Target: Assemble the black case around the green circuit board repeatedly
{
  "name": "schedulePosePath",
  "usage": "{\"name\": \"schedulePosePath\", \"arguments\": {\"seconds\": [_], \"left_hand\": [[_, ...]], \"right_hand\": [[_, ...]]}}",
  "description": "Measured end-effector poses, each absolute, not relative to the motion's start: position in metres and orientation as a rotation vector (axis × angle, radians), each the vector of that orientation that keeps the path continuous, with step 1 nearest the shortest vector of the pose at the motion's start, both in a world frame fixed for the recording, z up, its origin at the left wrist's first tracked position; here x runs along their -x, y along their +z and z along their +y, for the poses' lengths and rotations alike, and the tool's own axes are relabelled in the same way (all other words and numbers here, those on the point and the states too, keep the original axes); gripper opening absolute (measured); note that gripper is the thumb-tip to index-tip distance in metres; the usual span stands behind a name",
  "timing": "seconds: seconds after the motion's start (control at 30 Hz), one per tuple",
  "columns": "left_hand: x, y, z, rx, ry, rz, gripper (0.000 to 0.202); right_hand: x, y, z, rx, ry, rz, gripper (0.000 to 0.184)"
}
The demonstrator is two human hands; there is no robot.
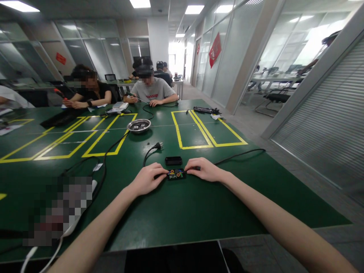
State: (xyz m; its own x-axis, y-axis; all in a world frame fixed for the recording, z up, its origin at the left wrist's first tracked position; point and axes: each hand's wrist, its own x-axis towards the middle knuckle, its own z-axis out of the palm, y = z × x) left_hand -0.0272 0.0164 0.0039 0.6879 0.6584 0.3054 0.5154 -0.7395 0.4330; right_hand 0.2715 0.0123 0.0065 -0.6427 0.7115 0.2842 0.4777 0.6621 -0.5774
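Note:
An opened black power adapter (176, 174) with a bare circuit board, coils and coloured wires showing lies on the green table in front of me. My left hand (150, 177) pinches its left end between thumb and fingers. At the opposite end, my right hand (204, 169) is closed on the adapter's right edge, where a black cable (240, 154) runs out under the palm; the exact contact is hidden. Just behind the board sits a black shell half (173, 160). A power plug (158, 146) rests behind my left hand, its cord passing down beside that hand.
A metal bowl (139, 126) holding small metal parts stands further back. Yellow tape (196, 147) outlines areas on the green table (210, 212). A white power strip (74, 223), partly blurred, lies at left with cables. People (155, 91) work across the table.

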Motion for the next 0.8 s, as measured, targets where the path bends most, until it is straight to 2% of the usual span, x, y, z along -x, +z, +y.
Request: {"name": "schedulePosePath", "arguments": {"seconds": [0.27, 0.4, 0.47, 0.53, 0.67, 0.8], "left_hand": [[0.024, 0.009, 0.014, -2.680, 0.697, 0.919, 0.024], [0.021, 0.001, 0.022, -2.553, 0.901, 1.204, 0.026], [0.018, -0.006, 0.029, -2.509, 0.903, 1.309, 0.031], [0.016, -0.012, 0.034, -2.495, 0.867, 1.330, 0.030], [0.012, -0.011, 0.033, -2.370, 0.874, 1.239, 0.021], [0.009, -0.002, 0.025, -2.142, 0.902, 1.249, 0.016]], "right_hand": [[-0.267, 0.001, 0.013, 0.898, 0.455, -2.406, 0.015], [-0.252, -0.011, 0.017, 1.250, 0.316, -2.079, 0.015], [-0.246, -0.016, 0.021, 1.405, 0.303, -2.008, 0.022], [-0.242, -0.019, 0.025, 1.438, 0.344, -2.028, 0.025], [-0.243, -0.021, 0.028, 1.384, 0.513, -1.987, 0.015], [-0.243, -0.020, 0.026, 1.298, 0.732, -1.825, 0.016]]}}
